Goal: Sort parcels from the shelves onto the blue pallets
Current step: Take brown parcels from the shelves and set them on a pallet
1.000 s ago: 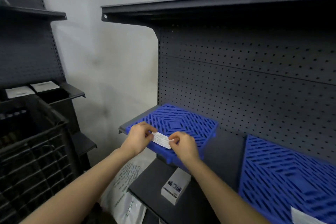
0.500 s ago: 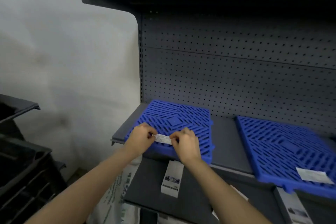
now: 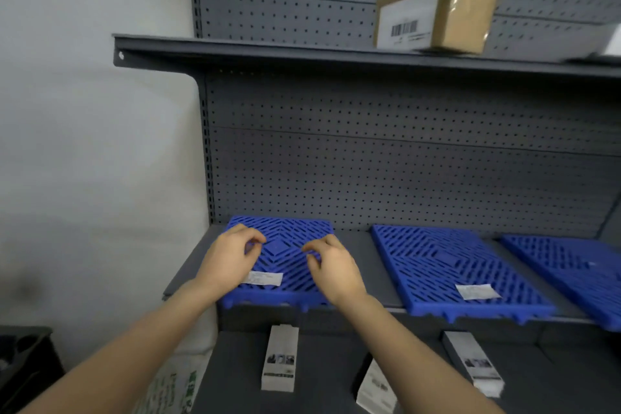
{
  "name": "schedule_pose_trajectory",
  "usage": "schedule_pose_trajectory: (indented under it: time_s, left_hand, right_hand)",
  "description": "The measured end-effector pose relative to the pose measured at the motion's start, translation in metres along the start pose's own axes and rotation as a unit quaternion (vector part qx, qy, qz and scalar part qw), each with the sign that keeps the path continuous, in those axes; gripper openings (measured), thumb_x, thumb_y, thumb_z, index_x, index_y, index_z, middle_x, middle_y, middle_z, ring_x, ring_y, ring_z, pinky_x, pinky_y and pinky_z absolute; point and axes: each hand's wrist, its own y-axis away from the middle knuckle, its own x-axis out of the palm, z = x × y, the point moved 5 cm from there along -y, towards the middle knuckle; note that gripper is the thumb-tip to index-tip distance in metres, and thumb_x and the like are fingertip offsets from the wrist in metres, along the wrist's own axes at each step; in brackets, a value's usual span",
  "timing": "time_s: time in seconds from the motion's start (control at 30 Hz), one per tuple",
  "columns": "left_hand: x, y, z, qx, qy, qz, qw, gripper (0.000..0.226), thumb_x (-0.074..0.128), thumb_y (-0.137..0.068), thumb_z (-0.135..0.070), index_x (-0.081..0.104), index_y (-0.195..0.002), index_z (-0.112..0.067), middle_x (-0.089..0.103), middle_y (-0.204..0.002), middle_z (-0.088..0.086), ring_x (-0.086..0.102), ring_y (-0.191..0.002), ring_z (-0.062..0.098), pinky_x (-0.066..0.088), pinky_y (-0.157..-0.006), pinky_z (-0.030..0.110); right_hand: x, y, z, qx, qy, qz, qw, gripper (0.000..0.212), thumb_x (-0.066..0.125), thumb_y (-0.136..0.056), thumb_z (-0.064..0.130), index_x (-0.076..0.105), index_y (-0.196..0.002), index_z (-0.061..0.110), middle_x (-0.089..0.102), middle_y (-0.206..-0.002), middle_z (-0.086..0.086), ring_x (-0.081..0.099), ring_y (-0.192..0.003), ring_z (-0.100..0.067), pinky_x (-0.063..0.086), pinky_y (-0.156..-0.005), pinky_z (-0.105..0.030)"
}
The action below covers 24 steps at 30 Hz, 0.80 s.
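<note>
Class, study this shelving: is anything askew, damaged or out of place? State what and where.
The brown parcel on the upper shelf sits turned at an angle to the shelf's front edge. The small white boxes below lie at differing angles. Nothing looks damaged or spilled.

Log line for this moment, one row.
left hand: empty | right hand: empty | both over leftmost blue plastic grid pallet | white paper label: near its front edge

3 blue pallets [image 3: 447, 265] lie flat in a row (2 labelled), brown parcel [image 3: 437, 12] shelved above.
</note>
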Motion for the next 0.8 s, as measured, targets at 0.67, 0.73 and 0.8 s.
schedule_pose_trajectory:
  time_s: [0.67,0.73,0.8]
  left_hand:
    - [-0.126,-0.039,-0.294,0.156,0.085,-0.153,0.972,0.040,0.060,-0.089,-0.038,0.049,-0.127,-0.032,0.059,-0.115,-0.014,0.051,-0.110,0.005,0.045,-0.092,0.031]
    - [-0.133,-0.052,-0.312,0.162,0.059,-0.159,0.972,0.051,0.060,-0.089,-0.040,0.039,-0.136,-0.033,0.056,-0.124,-0.010,0.047,-0.117,0.009,0.037,-0.093,0.027]
    - [-0.136,-0.070,-0.324,0.168,0.049,-0.151,0.973,0.060,0.059,-0.089,-0.044,0.029,-0.141,-0.037,0.053,-0.131,-0.007,0.044,-0.123,0.013,0.035,-0.092,0.028]
  right_hand:
    - [-0.326,0.051,0.031,-0.102,-0.001,-0.245,0.964,0.044,0.050,-0.095,0.035,0.038,-0.137,0.032,0.048,-0.119,0.005,0.050,-0.104,-0.013,0.038,-0.081,-0.026]
    - [-0.342,0.040,0.034,-0.106,-0.002,-0.248,0.963,0.049,0.051,-0.094,0.035,0.033,-0.140,0.034,0.046,-0.123,0.003,0.051,-0.109,-0.014,0.038,-0.082,-0.025]
    - [-0.356,0.026,0.038,-0.108,0.002,-0.251,0.962,0.054,0.053,-0.094,0.035,0.028,-0.142,0.035,0.043,-0.129,-0.001,0.050,-0.114,-0.017,0.038,-0.084,-0.025]
